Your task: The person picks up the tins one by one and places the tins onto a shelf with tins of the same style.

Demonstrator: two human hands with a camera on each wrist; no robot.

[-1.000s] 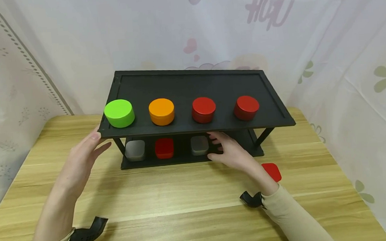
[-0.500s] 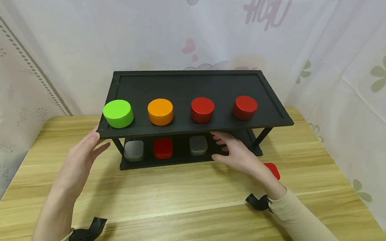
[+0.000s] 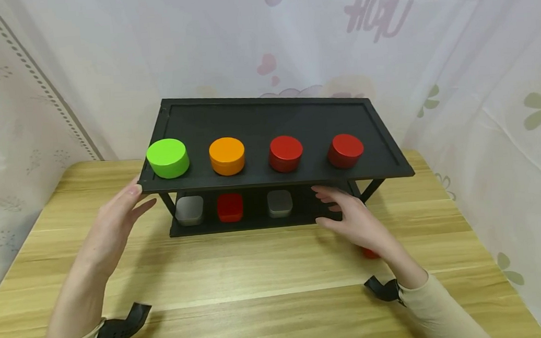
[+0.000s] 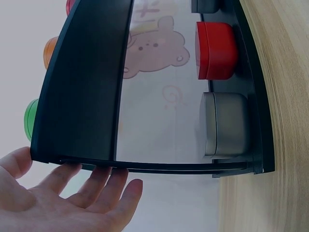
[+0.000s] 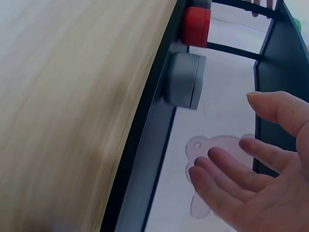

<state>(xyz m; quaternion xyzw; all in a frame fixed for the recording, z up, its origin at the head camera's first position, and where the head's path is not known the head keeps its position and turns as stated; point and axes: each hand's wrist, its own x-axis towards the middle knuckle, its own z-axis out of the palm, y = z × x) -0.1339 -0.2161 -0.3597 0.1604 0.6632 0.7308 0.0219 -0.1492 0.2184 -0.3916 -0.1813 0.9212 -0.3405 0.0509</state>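
Note:
My left hand [image 3: 109, 227] grips the front left corner of the upper tier of a black two-tier rack [image 3: 267, 117], thumb at its front edge and fingers along its side. My right hand [image 3: 351, 218] is in front of the rack's right half, fingers spread and loosely bent, with nothing between them. To its left on the lower tier sits a grey rounded-square tin [image 3: 280, 204]. A red square tin [image 3: 230, 207] and another grey tin [image 3: 189, 211] stand further left in the same row. In the right wrist view, the nearest grey tin [image 5: 186, 79] is apart from the fingertips.
Along the upper tier's front stand round tins: green [image 3: 168, 159], orange [image 3: 227, 156], red [image 3: 285, 154] and darker red [image 3: 345, 151]. A red item [image 3: 369, 253] on the wooden table [image 3: 241, 291] is mostly hidden by the right forearm. A patterned curtain [image 3: 242, 40] hangs behind.
My right hand has moved right, away from the grey tin on the lower tier, and its forearm now covers most of the red item on the table. The left hand has stayed put.

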